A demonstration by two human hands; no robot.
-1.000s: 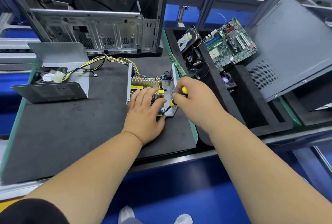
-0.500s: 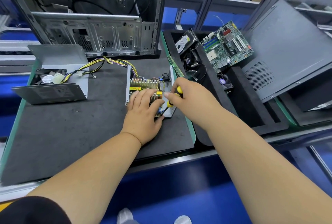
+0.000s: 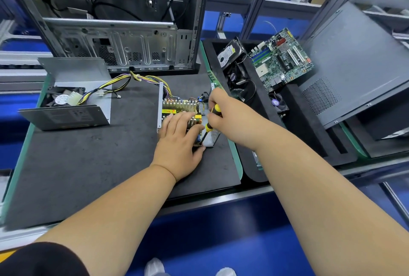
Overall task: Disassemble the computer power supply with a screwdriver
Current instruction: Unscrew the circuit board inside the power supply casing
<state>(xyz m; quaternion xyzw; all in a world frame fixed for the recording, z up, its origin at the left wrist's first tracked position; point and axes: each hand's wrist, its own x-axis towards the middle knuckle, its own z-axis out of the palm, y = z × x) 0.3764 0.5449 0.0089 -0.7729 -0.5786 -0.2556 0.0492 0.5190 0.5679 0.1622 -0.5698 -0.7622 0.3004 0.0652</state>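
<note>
The opened power supply (image 3: pixel 179 105) lies on the dark mat (image 3: pixel 88 160), its heatsinks and circuit board exposed and a bundle of yellow and black wires (image 3: pixel 124 82) running off to the left. My left hand (image 3: pixel 180 142) rests flat on the board, fingers straight, holding it down. My right hand (image 3: pixel 228 116) grips a yellow-and-black screwdriver (image 3: pixel 209 124), whose shaft points down into the near right corner of the supply. The removed grey cover with its fan (image 3: pixel 66 100) lies at the left of the mat.
An empty computer case (image 3: pixel 124 32) stands at the back of the mat. A black foam tray (image 3: pixel 309 134) on the right holds a hard drive (image 3: pixel 230 54), a fan and a green motherboard (image 3: pixel 281 58). A grey side panel (image 3: pixel 358 63) leans at far right.
My right hand has shifted slightly on the screwdriver handle, as if turning it. My left hand stays pressed on the board.
</note>
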